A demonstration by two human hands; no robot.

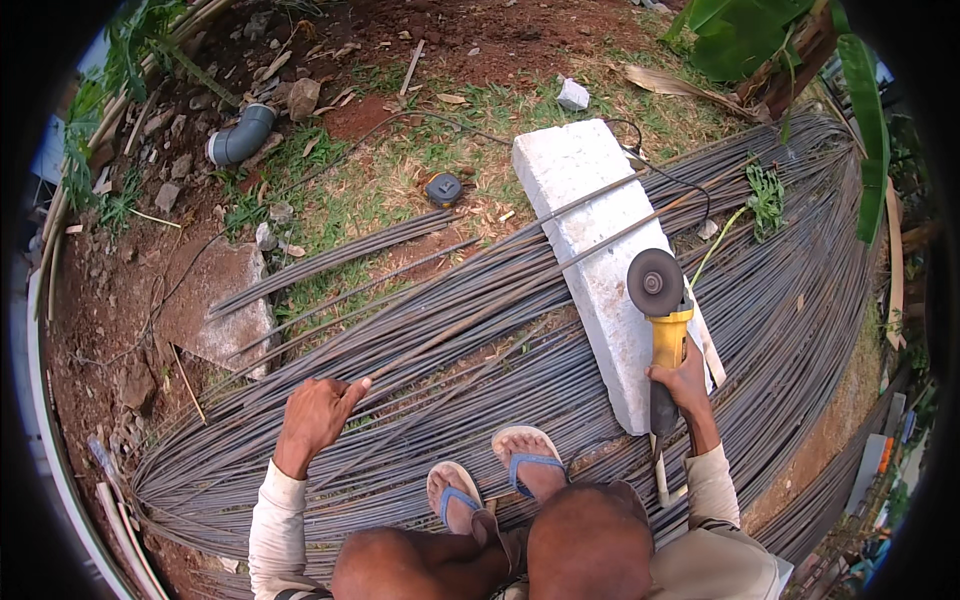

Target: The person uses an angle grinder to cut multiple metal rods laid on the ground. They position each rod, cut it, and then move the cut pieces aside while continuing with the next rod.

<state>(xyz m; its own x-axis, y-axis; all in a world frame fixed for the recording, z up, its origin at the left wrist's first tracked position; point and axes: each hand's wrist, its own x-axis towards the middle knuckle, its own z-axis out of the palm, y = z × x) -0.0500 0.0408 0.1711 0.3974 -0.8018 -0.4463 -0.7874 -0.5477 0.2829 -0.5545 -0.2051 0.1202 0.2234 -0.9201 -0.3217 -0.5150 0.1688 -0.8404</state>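
My right hand (685,382) is wrapped round the body of a yellow and black angle grinder (670,335). Its dark cutting disc (655,283) points away from me, above a long white block (598,215). Two brownish steel rods cross the top of this block. My left hand (318,418) is closed at the near end of a steel rod (440,343), its thumb stretched along the metal; the curled fingers are partly hidden. Beneath both hands spreads a large bundle of thin steel rods (480,400), bent round at the far right.
A tape measure (444,189) lies on the grass beyond the rods. At the upper left are a grey pipe elbow (242,136) and loose stones. A black cable (425,114) runs across the ground. My sandalled feet (528,462) rest on the rods.
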